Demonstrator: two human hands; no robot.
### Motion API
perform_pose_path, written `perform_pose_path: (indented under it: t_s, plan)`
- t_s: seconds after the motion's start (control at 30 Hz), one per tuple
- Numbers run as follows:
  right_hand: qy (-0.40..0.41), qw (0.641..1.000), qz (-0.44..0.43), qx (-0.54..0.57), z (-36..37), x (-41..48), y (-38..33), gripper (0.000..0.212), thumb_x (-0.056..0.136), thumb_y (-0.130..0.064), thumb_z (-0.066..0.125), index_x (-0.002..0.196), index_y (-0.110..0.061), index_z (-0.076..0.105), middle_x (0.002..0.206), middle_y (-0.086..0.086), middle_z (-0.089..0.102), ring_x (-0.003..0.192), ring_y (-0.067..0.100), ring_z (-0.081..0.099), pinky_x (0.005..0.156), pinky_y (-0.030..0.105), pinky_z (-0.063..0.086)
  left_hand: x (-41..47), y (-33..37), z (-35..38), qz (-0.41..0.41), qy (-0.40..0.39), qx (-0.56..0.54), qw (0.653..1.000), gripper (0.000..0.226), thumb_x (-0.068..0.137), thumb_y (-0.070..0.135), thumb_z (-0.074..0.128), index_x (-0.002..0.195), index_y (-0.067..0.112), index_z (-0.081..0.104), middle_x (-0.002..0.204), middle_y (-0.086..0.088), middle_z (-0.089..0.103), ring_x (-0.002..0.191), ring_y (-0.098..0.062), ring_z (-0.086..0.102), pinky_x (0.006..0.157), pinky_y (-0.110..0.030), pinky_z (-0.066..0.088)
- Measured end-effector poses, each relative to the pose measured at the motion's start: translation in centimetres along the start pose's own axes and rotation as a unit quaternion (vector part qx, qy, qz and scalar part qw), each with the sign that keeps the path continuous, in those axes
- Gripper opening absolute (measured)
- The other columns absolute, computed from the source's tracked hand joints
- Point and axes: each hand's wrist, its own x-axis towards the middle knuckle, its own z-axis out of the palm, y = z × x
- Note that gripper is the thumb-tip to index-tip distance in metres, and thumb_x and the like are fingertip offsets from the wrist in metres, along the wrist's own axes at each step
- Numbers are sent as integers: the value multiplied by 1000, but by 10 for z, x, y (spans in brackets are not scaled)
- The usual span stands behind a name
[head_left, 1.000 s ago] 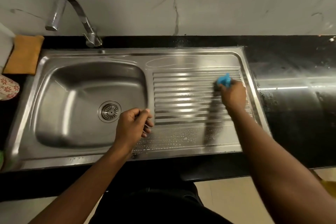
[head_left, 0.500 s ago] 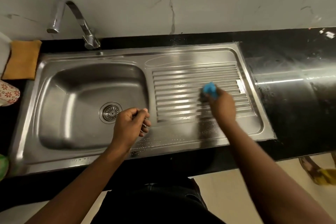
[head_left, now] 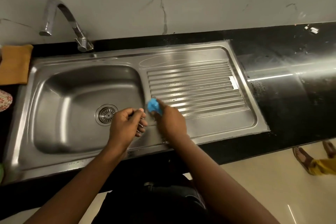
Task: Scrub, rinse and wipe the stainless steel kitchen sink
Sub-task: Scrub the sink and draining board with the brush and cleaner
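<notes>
right hand (head_left: 171, 123) grip pinches soft, light blue scrubber (head_left: 153, 106); left hand (head_left: 127, 123) curled, empty; sink (head_left: 190, 54) slick.

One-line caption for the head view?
Right hand presses a blue scrubber on the sink drainboard, left hand curled beside it.

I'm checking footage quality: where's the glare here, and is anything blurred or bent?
Head view: glare streaks lie on the drainboard ribs and the black counter; head view, the wide-angle lens bows the counter's front edge; the blue scrubber in the right hand looks slightly soft.
</notes>
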Motion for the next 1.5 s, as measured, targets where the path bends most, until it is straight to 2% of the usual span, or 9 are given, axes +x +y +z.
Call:
perform_pose_path:
  t_s: [0.17, 0.33, 0.47, 0.63, 0.8, 1.07, 1.23, 1.4, 1.5]
  plan:
    - [119, 984, 127, 35, -76, 14, 104, 39, 98, -45, 66, 132, -26, 67, 101, 6, 76, 89, 28, 70, 68, 33, 46, -1, -5, 0, 5, -16, 14, 1000, 26, 104, 21, 62, 88, 3, 72, 72, -14, 73, 57, -23, 61, 53, -31, 47]
    - [173, 962, 200, 73, -107, 19, 127, 24, 101, -35, 65, 120, -21, 70, 92, -4, 72, 72, 6, 62, 56, 25, 42, -4, -9, 1, 0, -13, 9, 1000, 25, 103, 20, 63, 87, 3, 71, 71, -15, 73, 57, -24, 61, 52, -30, 47]
    - [100, 984, 133, 68, -37, 19, 56, 27, 99, -40, 62, 120, -24, 69, 83, -2, 71, 83, 24, 72, 58, 26, 40, -2, -8, 5, 0, -11, 9, 1000, 25, 104, 19, 62, 87, 3, 71, 71, -15, 73, 56, -23, 60, 52, -29, 47]
    - [-4, 1000, -11, -22, 3, 6, -12, 52, 102, -34, 59, 154, -32, 48, 117, 6, 74, 106, 29, 70, 74, 32, 43, 0, -7, 18, -1, -20, 18, 1000, 25, 103, 18, 61, 88, 2, 72, 67, -12, 70, 55, -21, 58, 52, -28, 45]
    - [56, 995, 79, 37, -47, 22, 71, 54, 94, -54, 65, 144, -37, 58, 109, 3, 77, 99, 28, 72, 80, 38, 57, 8, -8, 34, -3, -31, 17, 999, 24, 103, 20, 62, 86, 6, 72, 70, -13, 72, 57, -23, 61, 52, -29, 46]
    - [188, 961, 197, 49, -149, 33, 187, 35, 100, -35, 68, 131, -18, 68, 100, 1, 72, 73, 9, 59, 59, 27, 45, 6, -2, 63, 10, -33, 9, 999, 26, 103, 23, 63, 87, 7, 74, 74, -15, 74, 59, -22, 63, 53, -31, 49]
    - [125, 979, 123, 107, -96, 22, 126, 33, 101, -42, 64, 129, -26, 67, 90, -5, 73, 81, 16, 71, 64, 30, 52, 9, -1, 72, 15, -11, -6, 1000, 29, 105, 23, 62, 84, 7, 75, 72, -16, 73, 59, -24, 62, 53, -31, 48]
    - [-2, 1000, -27, 2, -35, 20, 52, 58, 101, -43, 61, 156, -35, 44, 117, 3, 76, 102, 25, 71, 78, 35, 52, 11, -4, 84, 10, -2, 4, 1000, 23, 103, 20, 62, 89, 6, 75, 71, -14, 73, 59, -24, 62, 55, -32, 48]
    - [7, 1000, -17, -18, -47, 32, 76, 57, 100, -50, 61, 154, -38, 47, 115, 3, 76, 100, 25, 71, 77, 37, 55, 13, -5, 93, 5, 6, -2, 1000, 25, 103, 21, 62, 88, 6, 75, 71, -15, 73, 58, -24, 62, 54, -31, 48]
